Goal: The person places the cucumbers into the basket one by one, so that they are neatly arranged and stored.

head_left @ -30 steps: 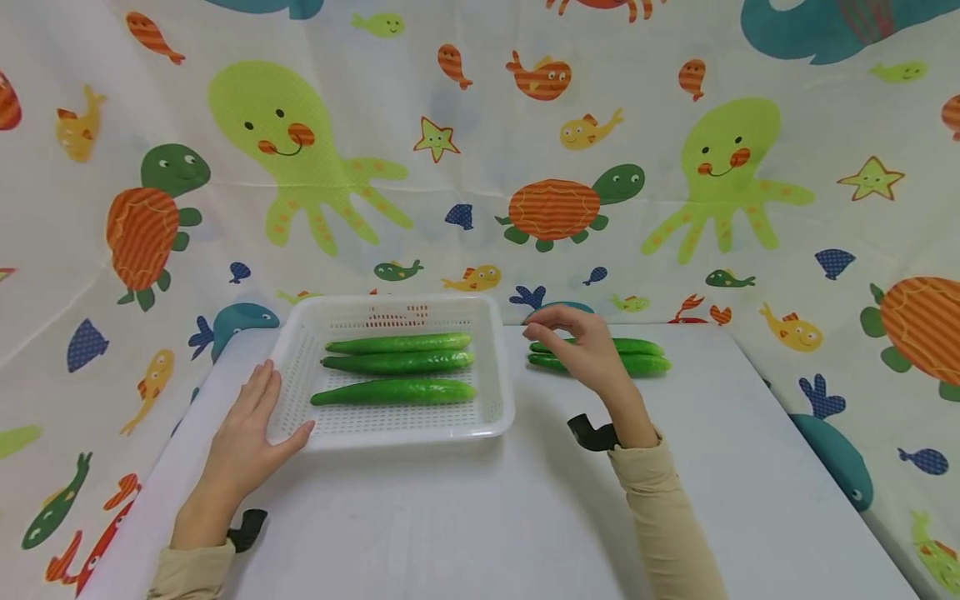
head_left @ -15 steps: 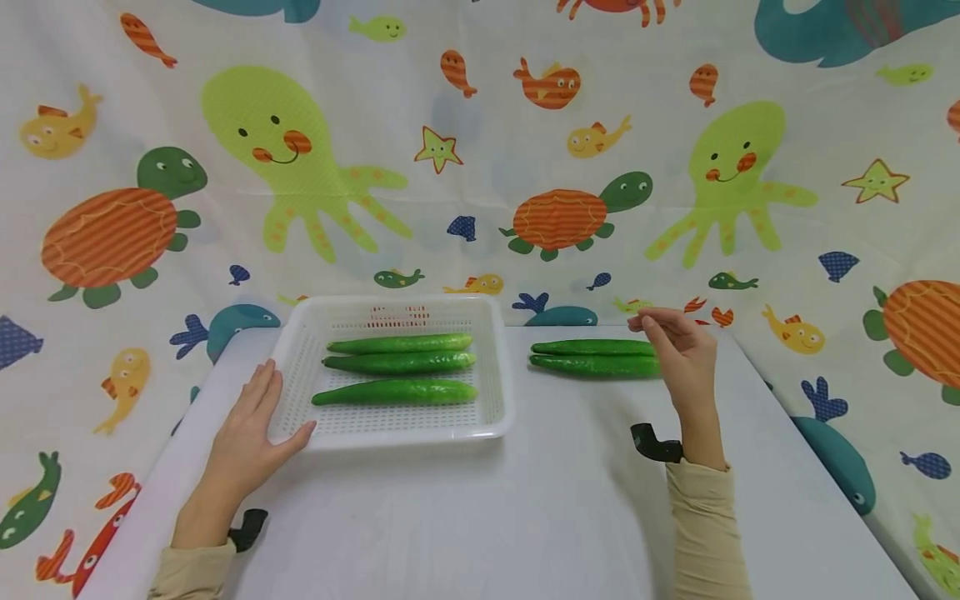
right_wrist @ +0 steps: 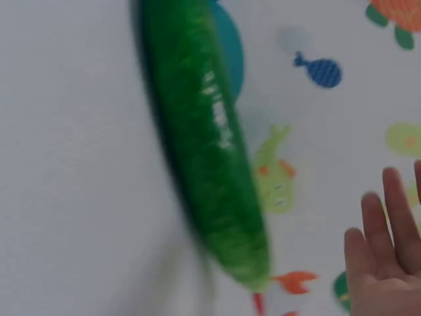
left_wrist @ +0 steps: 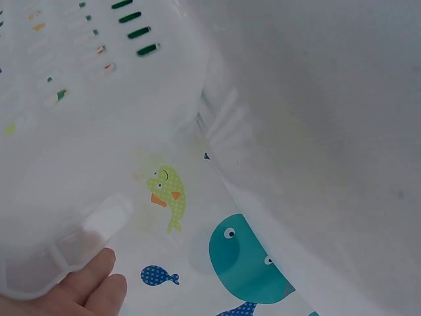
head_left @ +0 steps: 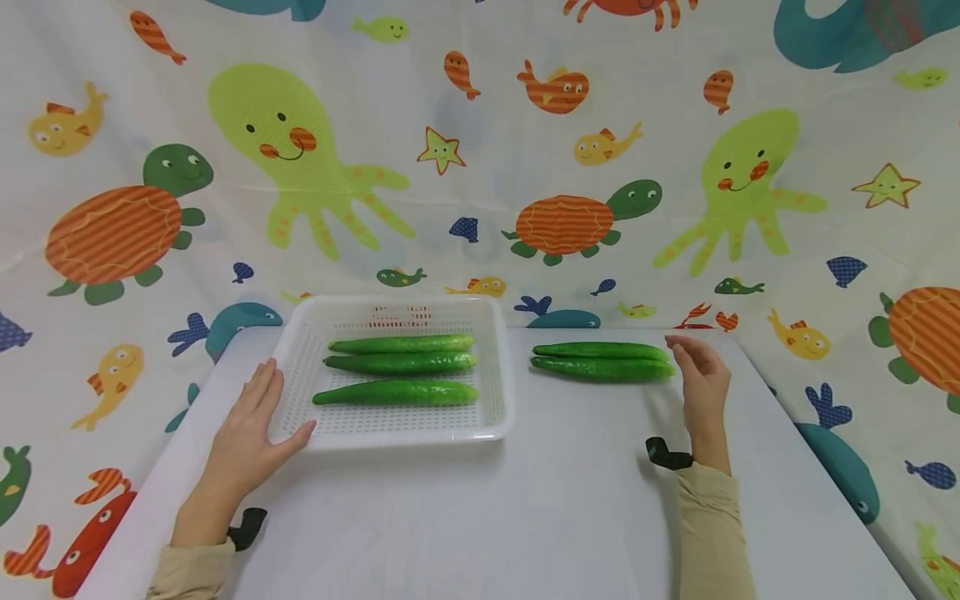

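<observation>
A white plastic basket (head_left: 491, 432) with perforated walls sits left of centre, three cucumbers (head_left: 397, 392) lying crosswise inside it. My left hand (head_left: 243, 437) rests against the basket's left side, fingers straight and thumb spread toward the front corner. In the left wrist view, its fingers (left_wrist: 105, 289) touch the basket's outer rim. To the right of the basket, two cucumbers (head_left: 600, 368) lie side by side on the table. My right hand (head_left: 705, 387) is just beyond their right ends and holds nothing. The right wrist view shows its fingers (right_wrist: 375, 230) extended, apart from a cucumber (right_wrist: 204, 138).
A white table (head_left: 480, 517) carries everything. Behind it and along both sides hangs a white curtain (head_left: 465, 83) printed with sea animals. Dark wrist mounts (head_left: 249, 529) sit on both wrists.
My right hand has moved right, from over the left part of the two loose cucumbers to past their right ends. My left hand and the basket have stayed in place.
</observation>
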Motion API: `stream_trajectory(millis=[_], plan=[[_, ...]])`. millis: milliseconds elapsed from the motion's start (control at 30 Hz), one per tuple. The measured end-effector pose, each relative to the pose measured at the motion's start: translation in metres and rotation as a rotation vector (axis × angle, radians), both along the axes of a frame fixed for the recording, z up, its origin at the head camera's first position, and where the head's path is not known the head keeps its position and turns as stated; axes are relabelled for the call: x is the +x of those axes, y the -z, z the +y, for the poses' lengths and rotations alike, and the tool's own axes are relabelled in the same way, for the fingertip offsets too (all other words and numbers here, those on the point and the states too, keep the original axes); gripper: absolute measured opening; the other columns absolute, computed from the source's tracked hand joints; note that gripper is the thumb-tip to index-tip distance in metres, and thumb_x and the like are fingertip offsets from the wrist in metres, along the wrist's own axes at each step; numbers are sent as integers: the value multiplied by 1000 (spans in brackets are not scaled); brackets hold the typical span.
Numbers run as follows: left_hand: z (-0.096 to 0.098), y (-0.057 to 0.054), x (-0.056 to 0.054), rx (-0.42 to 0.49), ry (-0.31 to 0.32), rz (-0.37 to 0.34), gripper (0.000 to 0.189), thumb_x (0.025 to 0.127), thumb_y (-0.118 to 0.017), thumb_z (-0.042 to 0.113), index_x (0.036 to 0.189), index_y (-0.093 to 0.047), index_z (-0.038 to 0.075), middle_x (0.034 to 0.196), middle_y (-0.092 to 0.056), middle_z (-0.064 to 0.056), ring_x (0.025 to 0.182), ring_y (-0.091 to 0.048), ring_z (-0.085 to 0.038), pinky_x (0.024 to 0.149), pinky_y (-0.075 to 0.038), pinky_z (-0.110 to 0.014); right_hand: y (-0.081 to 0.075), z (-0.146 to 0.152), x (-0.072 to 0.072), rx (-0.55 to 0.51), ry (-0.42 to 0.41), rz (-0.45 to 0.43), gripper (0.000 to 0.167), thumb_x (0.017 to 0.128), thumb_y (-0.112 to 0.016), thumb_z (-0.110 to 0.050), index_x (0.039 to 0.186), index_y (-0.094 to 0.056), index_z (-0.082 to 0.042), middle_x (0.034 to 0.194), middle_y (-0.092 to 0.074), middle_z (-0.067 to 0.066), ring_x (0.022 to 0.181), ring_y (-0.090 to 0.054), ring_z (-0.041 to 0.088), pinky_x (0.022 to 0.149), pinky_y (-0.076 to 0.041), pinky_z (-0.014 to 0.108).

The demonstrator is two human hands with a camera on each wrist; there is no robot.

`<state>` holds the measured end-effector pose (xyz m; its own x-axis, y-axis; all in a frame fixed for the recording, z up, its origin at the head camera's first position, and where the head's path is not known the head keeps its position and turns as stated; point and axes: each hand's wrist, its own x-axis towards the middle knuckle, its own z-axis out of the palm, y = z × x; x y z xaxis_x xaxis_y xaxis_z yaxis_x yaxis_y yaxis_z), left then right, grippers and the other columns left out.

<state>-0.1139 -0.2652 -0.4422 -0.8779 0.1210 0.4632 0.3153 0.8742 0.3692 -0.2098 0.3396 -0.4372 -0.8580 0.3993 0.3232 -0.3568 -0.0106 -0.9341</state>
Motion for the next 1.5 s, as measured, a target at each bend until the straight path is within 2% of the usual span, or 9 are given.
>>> stream_trajectory(millis=[133,233,300,467,633,900,1200,1333,1500], plan=[[-1,0,0,2,1,-2,91,85,-71,38,149,-30,-10,162,-21,-20,150,-16,-34,120,-12,-49,14,6,-1,-40,26,-185,39,101,-55,-8,136,-52,7,135,-57,13,127,-47,21,99,-39,16],[-1,1,1,3,-1,-4,91,85,-72,37,149,-30,-10,162,-21,-20,151,-14,-32,121,-12,-48,26,10,-8,-83,12,-265,47,102,-51,-9,146,-40,3,149,-41,16,138,-35,23,108,-33,19],[0,1,0,1,-5,-5,91,84,-72,37,149,-30,-10,162,-21,-21,151,-14,-33,121,-12,-48,34,15,-13,-101,4,-325,51,104,-49,-13,151,-34,-1,156,-33,13,143,-27,19,114,-26,21],[0,1,0,-2,-11,-12,92,84,-73,36,150,-29,-10,162,-21,-20,150,-16,-36,120,-13,-50,42,19,-18,-152,-37,-437,57,105,-45,-16,157,-23,-7,164,-18,8,149,-14,14,120,-12,26],[1,1,0,-3,-5,3,91,84,-72,37,149,-30,-10,161,-23,-22,149,-18,-37,120,-13,-49,49,21,-18,-166,-71,-439,57,106,-42,-15,157,-20,-5,164,-17,9,149,-13,14,121,-11,26],[1,2,1,2,-12,-8,90,85,-71,38,149,-30,-10,162,-22,-21,150,-15,-34,119,-15,-53,51,19,-11,-7,-81,-483,58,106,-43,-20,157,-22,-4,163,-19,12,147,-20,19,120,-17,30],[2,3,2,15,-12,-13,91,84,-73,36,150,-30,-9,162,-21,-19,150,-16,-35,119,-15,-53,52,20,-8,-11,-81,-474,59,105,-46,-20,156,-23,-2,158,-24,15,138,-32,17,117,-26,28],[2,2,2,15,-10,-7,91,84,-73,36,150,-30,-9,162,-22,-20,150,-15,-34,119,-15,-53,54,22,-5,-6,-58,-470,59,103,-52,-18,155,-27,-2,146,-37,10,122,-44,9,107,-37,21],[2,1,2,7,-8,0,90,84,-72,36,149,-31,-10,161,-22,-20,150,-16,-33,119,-16,-53,55,27,-1,30,-88,-454,61,98,-62,-11,151,-34,1,125,-47,-4,106,-46,2,86,-44,9]])
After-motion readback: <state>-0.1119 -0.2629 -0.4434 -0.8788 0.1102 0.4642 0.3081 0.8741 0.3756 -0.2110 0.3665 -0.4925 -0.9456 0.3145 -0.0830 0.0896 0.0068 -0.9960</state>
